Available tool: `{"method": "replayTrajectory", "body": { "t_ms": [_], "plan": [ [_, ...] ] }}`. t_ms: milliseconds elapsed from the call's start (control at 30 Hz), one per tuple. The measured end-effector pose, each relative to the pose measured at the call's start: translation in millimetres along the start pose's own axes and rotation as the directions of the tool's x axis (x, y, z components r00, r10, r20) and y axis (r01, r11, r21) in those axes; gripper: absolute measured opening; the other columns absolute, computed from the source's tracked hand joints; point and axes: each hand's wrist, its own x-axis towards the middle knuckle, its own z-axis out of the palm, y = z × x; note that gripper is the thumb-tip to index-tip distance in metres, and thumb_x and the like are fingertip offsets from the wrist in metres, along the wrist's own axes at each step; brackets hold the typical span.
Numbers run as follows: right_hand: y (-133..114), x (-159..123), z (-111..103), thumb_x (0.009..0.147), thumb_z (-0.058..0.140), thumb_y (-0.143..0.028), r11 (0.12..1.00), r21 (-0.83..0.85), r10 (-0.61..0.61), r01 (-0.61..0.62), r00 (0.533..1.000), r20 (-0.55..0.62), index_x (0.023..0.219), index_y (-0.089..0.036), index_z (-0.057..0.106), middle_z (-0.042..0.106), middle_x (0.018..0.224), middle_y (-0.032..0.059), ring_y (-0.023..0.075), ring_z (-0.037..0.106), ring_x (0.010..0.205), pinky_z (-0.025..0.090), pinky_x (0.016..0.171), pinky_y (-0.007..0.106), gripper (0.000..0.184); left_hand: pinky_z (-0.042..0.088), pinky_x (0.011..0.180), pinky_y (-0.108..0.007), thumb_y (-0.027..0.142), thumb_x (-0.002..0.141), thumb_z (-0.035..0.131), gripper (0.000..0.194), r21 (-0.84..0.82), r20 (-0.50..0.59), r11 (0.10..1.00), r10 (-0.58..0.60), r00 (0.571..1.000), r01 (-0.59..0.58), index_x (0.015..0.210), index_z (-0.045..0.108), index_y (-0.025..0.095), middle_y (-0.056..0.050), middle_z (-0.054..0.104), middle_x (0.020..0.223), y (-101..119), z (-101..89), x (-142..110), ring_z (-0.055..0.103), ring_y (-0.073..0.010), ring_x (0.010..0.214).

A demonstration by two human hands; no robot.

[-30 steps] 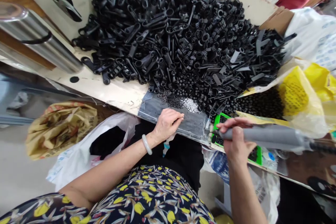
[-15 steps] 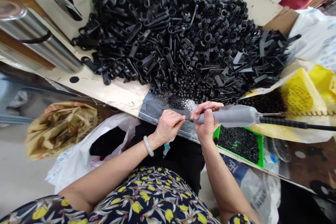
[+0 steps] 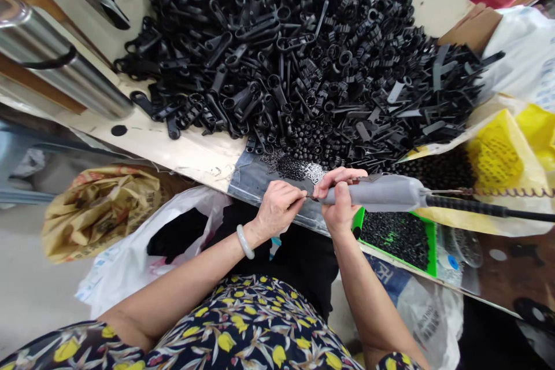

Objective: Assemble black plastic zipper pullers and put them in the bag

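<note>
My right hand [image 3: 340,199] is wrapped round a grey electric screwdriver [image 3: 385,193], held almost level with its tip pointing left. The tip meets the fingertips of my left hand [image 3: 281,205], which are pinched together over the dark mat [image 3: 249,182]. What the left fingers hold is small and mostly hidden, so I cannot name it. Just beyond the fingertips lies a small heap of silvery pins or screws [image 3: 314,172]. Tiny dark parts [image 3: 284,166] are spread beside that heap.
A large pile of black plastic parts [image 3: 260,52] covers the bench behind. A green tray [image 3: 432,248] of small black pieces stands at right, near a yellow-and-white bag [image 3: 498,150]. A steel flask [image 3: 65,58] stands at left; a brown sack [image 3: 102,208] sits below.
My right hand has brought the screwdriver leftward from over the green tray to my left fingertips. During the last half second both hands stay nearly still; the view has shifted slightly.
</note>
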Motion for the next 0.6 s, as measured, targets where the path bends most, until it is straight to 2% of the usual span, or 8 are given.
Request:
{"method": "replayTrajectory", "body": {
  "t_ms": [133, 233, 400, 500, 600],
  "plan": [
    [3.3, -2.2, 0.1, 0.099, 0.059, -0.053, 0.997, -0.062, 0.035, -0.035, 0.999, 0.011, 0.091, -0.029, 0.037, 0.052, 0.072, -0.0068, 0.0112, 0.048, 0.047, 0.048, 0.047, 0.029, 0.034, 0.05, 0.091, -0.039, 0.028, 0.103, 0.062, 0.013, -0.026, 0.019, 0.999, 0.039, 0.999, -0.039, 0.106, 0.072, 0.02, -0.005, 0.081, 0.099, -5.0, -0.8, -1.6, 0.073, -0.0201, 0.093],
    [6.4, -1.1, -0.9, 0.098, 0.06, -0.055, 0.995, -0.086, 0.049, -0.043, 0.997, 0.063, 0.087, -0.028, 0.038, 0.054, 0.07, -0.0063, 0.0118, 0.05, 0.048, 0.048, 0.049, 0.03, 0.037, 0.05, 0.092, -0.039, 0.027, 0.103, 0.062, 0.012, -0.024, 0.007, 0.999, 0.037, 0.999, -0.037, 0.103, 0.071, 0.02, -0.004, 0.08, 0.097, -6.7, 0.4, -2.3, 0.073, -0.02, 0.092],
    [7.2, 6.6, -1.3, 0.099, 0.065, -0.043, 0.996, -0.083, 0.03, -0.015, 0.981, 0.192, 0.076, -0.025, 0.045, 0.059, 0.067, -0.004, 0.0129, 0.054, 0.052, 0.048, 0.053, 0.03, 0.035, 0.05, 0.092, -0.04, 0.028, 0.102, 0.064, 0.01, -0.013, -0.007, 1.0, 0.026, 1.0, -0.026, 0.097, 0.069, 0.02, -0.004, 0.079, 0.095, -6.2, 2.6, -1.6, 0.073, -0.0206, 0.092],
    [8.4, 9.1, 0.0, 0.099, 0.065, -0.037, 0.997, -0.073, 0.023, -0.008, 0.977, 0.211, 0.071, -0.024, 0.048, 0.059, 0.065, -0.0036, 0.0129, 0.055, 0.054, 0.047, 0.054, 0.03, 0.035, 0.05, 0.091, -0.039, 0.027, 0.101, 0.065, 0.01, -0.022, -0.001, 1.0, 0.017, 1.0, -0.017, 0.096, 0.069, 0.02, -0.004, 0.079, 0.093, -7.4, 4.0, -2.0, 0.073, -0.0208, 0.091],
    [10.7, 8.5, 0.0, 0.098, 0.066, -0.036, 0.999, -0.049, 0.009, 0.001, 0.98, 0.201, 0.074, -0.024, 0.05, 0.059, 0.065, -0.0036, 0.0135, 0.054, 0.054, 0.047, 0.055, 0.03, 0.031, 0.05, 0.091, -0.039, 0.026, 0.1, 0.067, 0.007, -0.035, -0.009, 0.999, 0.016, 1.0, -0.016, 0.096, 0.069, 0.02, -0.004, 0.079, 0.093, -8.5, 4.7, -3.0, 0.072, -0.0207, 0.091]
  ]
}}
